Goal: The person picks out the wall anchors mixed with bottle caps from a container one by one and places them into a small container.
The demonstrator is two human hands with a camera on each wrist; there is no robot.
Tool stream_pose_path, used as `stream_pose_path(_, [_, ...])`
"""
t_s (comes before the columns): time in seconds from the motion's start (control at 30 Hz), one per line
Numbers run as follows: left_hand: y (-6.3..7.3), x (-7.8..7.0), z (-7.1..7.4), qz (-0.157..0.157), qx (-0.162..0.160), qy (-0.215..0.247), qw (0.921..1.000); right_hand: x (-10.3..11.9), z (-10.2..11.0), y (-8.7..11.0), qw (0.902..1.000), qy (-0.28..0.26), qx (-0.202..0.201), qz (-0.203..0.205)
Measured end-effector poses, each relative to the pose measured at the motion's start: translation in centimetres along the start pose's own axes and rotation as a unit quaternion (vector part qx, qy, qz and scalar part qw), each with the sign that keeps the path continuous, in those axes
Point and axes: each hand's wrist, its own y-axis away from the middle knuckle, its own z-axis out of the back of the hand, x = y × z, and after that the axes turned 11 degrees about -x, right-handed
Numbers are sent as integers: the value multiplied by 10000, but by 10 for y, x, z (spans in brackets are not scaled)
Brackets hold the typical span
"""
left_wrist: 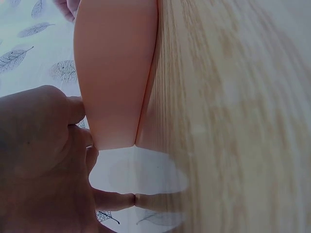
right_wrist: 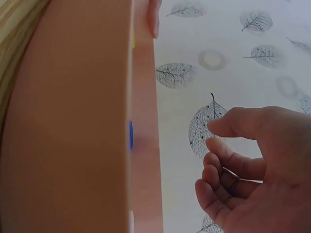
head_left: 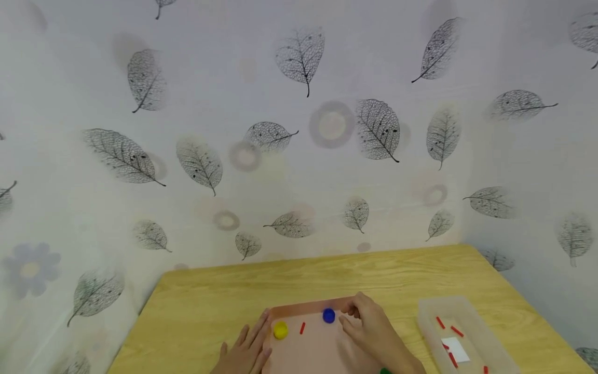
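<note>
A pink tray (head_left: 299,309) lies on the table, holding a yellow round cap (head_left: 280,330), a short red stick (head_left: 302,328) and a blue round cap (head_left: 329,315). My left hand (head_left: 245,347) rests at the tray's left edge with fingers spread; the left wrist view shows it touching the rim beside the tray's outer wall (left_wrist: 116,73). Above the tray's right part is my right hand (head_left: 374,327), just right of the blue cap. Its fingers curve loosely, and nothing shows between thumb and forefinger. A bit of something green (head_left: 385,371) peeks out below the right wrist.
On the right of the wooden table (head_left: 210,301) stands a translucent box (head_left: 427,319) with several red sticks (head_left: 457,331) and a white square piece (head_left: 457,350) inside. A leaf-patterned wall (head_left: 299,171) rises behind the table.
</note>
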Motion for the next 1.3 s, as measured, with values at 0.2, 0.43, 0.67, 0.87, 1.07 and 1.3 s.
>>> stream_pose_path(0.2, [0,1,0,17,-6,9,10000,6,-21,2,9995,70,-49,290])
stream_pose_path(0.43, [-1,0,4,4,159,44,9999,11,-43,2,9974,-638,319,-54])
stream_pose_path(0.67, [0,-1,5,-13,228,108,9997,11,-59,4,9969,-462,601,-191])
stream_pose_path(0.87, [0,1,3,18,121,110,9999,11,-75,7,9976,-356,579,-91])
stream_pose_path(1.07, [-2,5,2,-72,-12,19,10000,16,-87,6,9923,-150,1031,-669])
stream_pose_path(1.3, [-2,7,2,-94,-76,-15,9999,20,-96,2,9829,173,1348,-1241])
